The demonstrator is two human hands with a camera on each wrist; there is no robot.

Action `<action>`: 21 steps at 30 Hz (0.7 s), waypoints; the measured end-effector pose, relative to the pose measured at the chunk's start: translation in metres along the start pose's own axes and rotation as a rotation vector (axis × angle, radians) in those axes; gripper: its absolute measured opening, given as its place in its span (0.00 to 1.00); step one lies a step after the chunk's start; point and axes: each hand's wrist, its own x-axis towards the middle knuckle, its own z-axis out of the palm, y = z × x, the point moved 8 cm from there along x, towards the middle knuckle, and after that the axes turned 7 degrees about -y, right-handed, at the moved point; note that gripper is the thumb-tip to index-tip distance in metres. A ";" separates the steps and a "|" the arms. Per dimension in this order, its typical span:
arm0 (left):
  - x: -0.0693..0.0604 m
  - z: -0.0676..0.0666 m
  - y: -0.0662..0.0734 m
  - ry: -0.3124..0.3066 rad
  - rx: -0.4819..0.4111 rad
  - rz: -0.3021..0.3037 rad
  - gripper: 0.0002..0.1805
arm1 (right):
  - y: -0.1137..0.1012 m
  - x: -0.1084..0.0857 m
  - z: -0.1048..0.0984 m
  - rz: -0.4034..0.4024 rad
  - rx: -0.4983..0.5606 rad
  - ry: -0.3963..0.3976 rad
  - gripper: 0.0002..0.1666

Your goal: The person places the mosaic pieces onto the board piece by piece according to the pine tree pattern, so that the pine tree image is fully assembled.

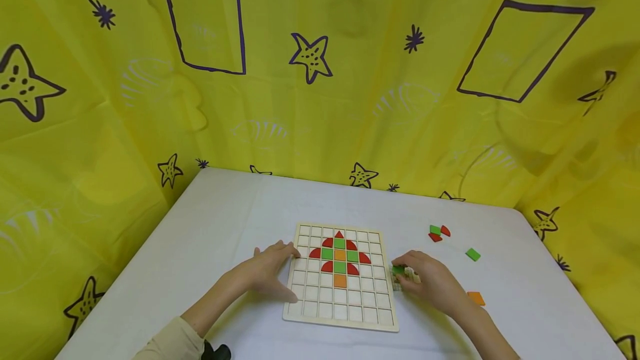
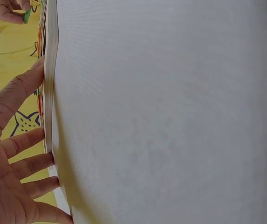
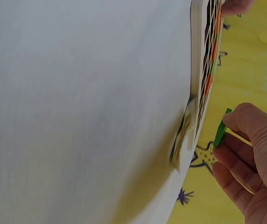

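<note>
A wooden grid board [image 1: 367, 298] lies on the table, with red, green and orange tiles forming a tree-like figure in its upper middle. Along the board's left edge rests my left hand [image 1: 269, 272], thumb and fingers spread and touching the rim. My right hand [image 1: 431, 281], just off the right edge, pinches a green tile [image 3: 222, 128] between thumb and fingers. Below that tile a small patterned piece [image 3: 182, 135] lies against the board's side; the right hand partly covers it in the head view, and its kind is unclear.
Loose tiles lie on the white table to the right: a green and red cluster [image 1: 435, 230], a single green tile [image 1: 473, 254], and an orange tile [image 1: 476, 298] by the right wrist. A yellow curtain [image 1: 320, 110] surrounds the table. Something dark [image 1: 217, 352] shows near the left sleeve.
</note>
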 end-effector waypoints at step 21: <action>-0.001 0.000 0.000 0.004 -0.021 0.007 0.41 | -0.059 0.032 0.038 -0.106 0.059 -0.233 0.09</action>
